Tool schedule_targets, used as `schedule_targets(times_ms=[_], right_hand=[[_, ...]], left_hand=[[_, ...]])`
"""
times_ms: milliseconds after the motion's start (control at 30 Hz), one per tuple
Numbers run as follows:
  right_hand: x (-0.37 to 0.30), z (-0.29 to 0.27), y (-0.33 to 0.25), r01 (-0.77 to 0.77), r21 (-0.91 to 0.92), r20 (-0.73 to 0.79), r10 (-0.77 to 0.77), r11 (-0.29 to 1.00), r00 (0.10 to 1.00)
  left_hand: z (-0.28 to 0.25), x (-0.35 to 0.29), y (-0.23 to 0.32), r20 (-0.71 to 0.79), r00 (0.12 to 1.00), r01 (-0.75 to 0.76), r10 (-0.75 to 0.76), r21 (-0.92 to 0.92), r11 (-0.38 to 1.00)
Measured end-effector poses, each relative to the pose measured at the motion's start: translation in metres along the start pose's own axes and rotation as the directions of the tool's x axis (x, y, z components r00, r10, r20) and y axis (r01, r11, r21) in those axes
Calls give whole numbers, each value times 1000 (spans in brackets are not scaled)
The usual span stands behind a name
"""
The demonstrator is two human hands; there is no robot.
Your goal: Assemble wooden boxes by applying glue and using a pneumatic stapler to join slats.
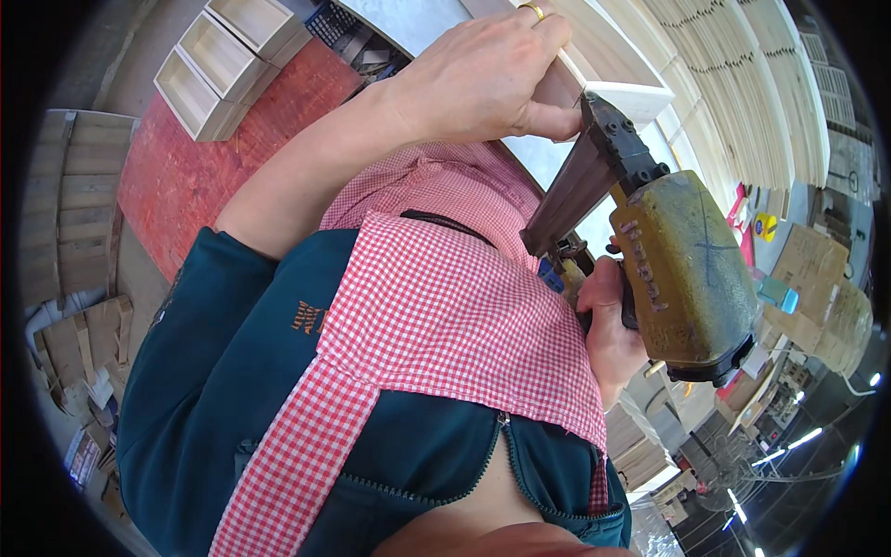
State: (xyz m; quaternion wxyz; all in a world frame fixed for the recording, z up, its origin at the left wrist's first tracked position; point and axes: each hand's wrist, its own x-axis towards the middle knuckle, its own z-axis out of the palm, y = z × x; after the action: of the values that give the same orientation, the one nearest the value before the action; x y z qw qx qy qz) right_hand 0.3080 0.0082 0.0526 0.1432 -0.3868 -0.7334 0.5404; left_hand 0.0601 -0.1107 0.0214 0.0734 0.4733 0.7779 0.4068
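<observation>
The right hand has its fingers wrapped round the likely heavy nail gun at three o'clock, surest by its handle; the left hand pinches a probably light, stiff wooden box at one.

mustard-yellow nail gun, its nose black and its magazine dark brown. pale cream wooden box and trays. apron in red-and-white check; jacket dark teal with an orange mark. worktop mottled red; ring gold.
</observation>
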Motion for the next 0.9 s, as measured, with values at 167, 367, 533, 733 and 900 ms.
schedule_targets(times_ms=[167, 367, 533, 733, 900], right_hand=[[5, 9, -1, 51, 28, -41, -50, 998, 998], [11, 7, -5, 207, 82, -145, -194, 975, 970], [35, -42, 2, 219, -123, -381, -250, 968, 890], [57, -151, 72, -154, -387, -517, -76, 909, 853], [87, -229, 161, -229, -901, -347, -295, 367, 890]], left_hand=[[1, 0, -3, -6, 1000, -8, 8, 2, 1000], [10, -3, -21, -40, 998, -56, 57, 21, 998], [11, -8, -34, -20, 992, -122, 122, 23, 992], [20, -23, -61, 66, 987, -151, 145, 115, 982], [38, -57, -100, -123, 931, -262, 344, 431, 863]])
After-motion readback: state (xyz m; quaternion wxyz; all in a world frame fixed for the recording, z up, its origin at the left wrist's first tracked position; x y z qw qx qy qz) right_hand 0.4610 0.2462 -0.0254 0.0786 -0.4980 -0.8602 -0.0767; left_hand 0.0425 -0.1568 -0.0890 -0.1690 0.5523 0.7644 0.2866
